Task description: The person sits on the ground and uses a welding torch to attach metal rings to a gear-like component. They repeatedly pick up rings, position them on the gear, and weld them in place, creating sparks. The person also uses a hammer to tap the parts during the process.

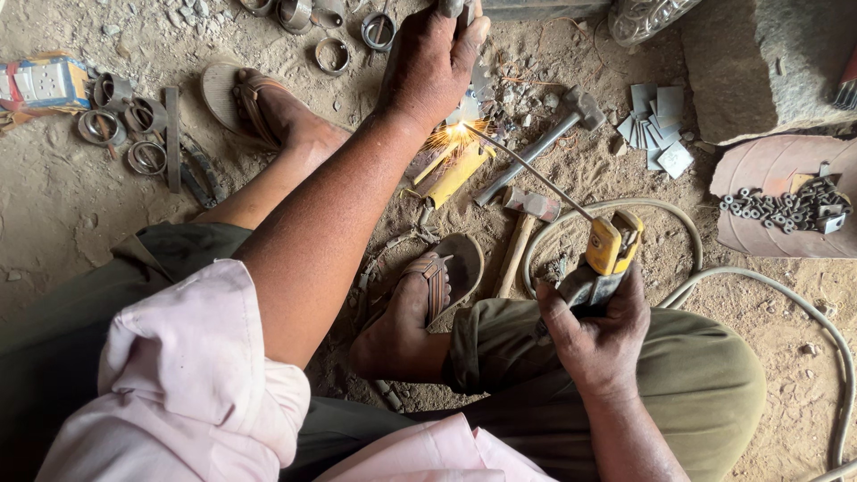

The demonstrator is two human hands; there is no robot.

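At the sparking weld point (457, 136) on the dirt floor (54, 205), I see the rod (531, 171) angled down from the yellow electrode holder (611, 245), fingers of the right hand (596, 335) wrapped tight. The left hand (428, 62) clamps a metal piece (453, 7), steadying it. A blue-and-orange box (40, 82) lies far left.

Dirt-floor welding workshop, hammers (544, 143), steel rings (125, 120), cut plates (656, 125)

dull steel hammer (544, 138), gritty dirt floor (54, 214)
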